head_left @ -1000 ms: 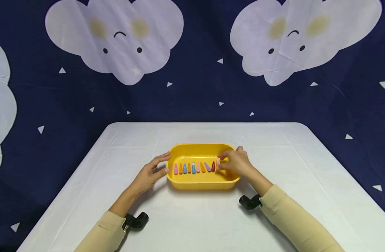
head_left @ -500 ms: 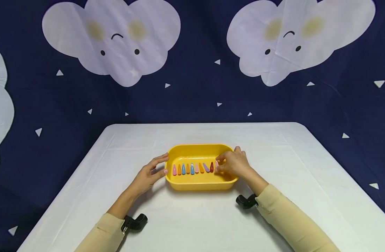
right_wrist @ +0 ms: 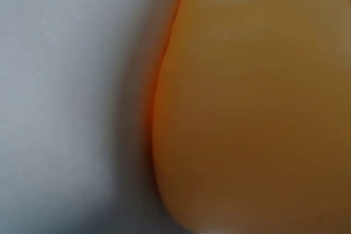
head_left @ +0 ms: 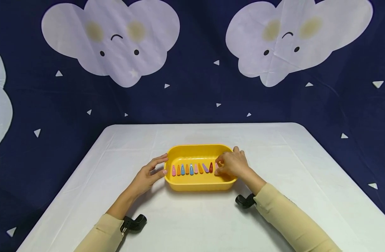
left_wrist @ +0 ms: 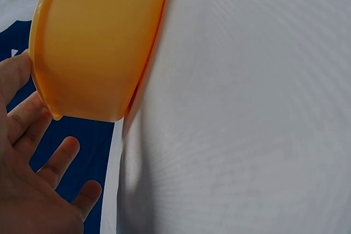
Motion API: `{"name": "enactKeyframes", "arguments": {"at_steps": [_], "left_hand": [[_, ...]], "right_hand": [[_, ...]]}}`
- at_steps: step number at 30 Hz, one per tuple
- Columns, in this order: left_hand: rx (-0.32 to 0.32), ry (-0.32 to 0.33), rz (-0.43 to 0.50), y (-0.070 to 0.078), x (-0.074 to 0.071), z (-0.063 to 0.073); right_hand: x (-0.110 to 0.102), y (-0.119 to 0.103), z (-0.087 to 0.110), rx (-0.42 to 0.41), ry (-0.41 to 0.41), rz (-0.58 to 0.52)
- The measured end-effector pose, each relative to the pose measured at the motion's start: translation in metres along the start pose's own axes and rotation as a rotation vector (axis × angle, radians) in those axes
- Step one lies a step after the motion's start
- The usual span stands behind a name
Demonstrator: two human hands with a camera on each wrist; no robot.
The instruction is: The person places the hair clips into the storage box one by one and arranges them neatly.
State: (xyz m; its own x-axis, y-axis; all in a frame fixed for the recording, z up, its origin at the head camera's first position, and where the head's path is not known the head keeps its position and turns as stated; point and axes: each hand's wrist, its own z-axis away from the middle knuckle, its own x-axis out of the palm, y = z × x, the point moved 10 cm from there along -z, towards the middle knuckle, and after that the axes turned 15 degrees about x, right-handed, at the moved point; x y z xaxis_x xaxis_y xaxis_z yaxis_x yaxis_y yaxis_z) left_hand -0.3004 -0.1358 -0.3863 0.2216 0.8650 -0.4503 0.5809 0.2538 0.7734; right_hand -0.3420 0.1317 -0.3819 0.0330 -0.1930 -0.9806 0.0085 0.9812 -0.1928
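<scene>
A yellow plastic basin (head_left: 197,187) stands on the white table. Inside it, hair clips lie side by side in a row: a pink clip (head_left: 173,170) at the left end, then several orange, blue and pink ones, a purple clip (head_left: 205,168) lying slanted and a red clip (head_left: 211,167). At the row's right end my right hand (head_left: 233,163) pinches another pink hair clip (head_left: 216,166), partly covered by the fingers. My left hand (head_left: 147,176) touches the basin's left end with thumb and fingertips. In the left wrist view the left hand (left_wrist: 33,173) has its fingers spread.
White cloth covers the table (head_left: 195,220). Behind it hangs a dark blue curtain (head_left: 192,98) with clouds and small triangles. A black wrist camera (head_left: 134,223) sits at the left cuff, another black wrist camera (head_left: 245,201) at the right. Only basin wall (right_wrist: 258,108) and cloth show in the right wrist view.
The head view has shifted slightly. Both hands keep their places at the basin, the right still with the pink hair clip at the row's right end.
</scene>
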Motion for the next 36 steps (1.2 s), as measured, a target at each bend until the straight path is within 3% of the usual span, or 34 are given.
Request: {"name": "enactKeyframes", "arguments": {"at_steps": [7,19,28,36], "left_hand": [[-0.01,0.003,0.0,-0.0013,0.0001,-0.0002],[-0.011,0.004,-0.003,-0.0021,0.0001,-0.0008],[-0.006,-0.004,-0.001,-0.0003,0.0002,-0.0005],[-0.022,-0.017,0.007,0.0001,-0.0007,-0.0022]], "right_hand": [[0.0008,-0.0017,0.0002,-0.016,0.001,0.057],[-0.0003,-0.0013,0.0006,-0.026,-0.004,0.043],[0.0013,0.0027,-0.0008,0.015,-0.021,-0.04],[-0.0039,0.0077,-0.0035,0.042,-0.074,-0.196]]}}
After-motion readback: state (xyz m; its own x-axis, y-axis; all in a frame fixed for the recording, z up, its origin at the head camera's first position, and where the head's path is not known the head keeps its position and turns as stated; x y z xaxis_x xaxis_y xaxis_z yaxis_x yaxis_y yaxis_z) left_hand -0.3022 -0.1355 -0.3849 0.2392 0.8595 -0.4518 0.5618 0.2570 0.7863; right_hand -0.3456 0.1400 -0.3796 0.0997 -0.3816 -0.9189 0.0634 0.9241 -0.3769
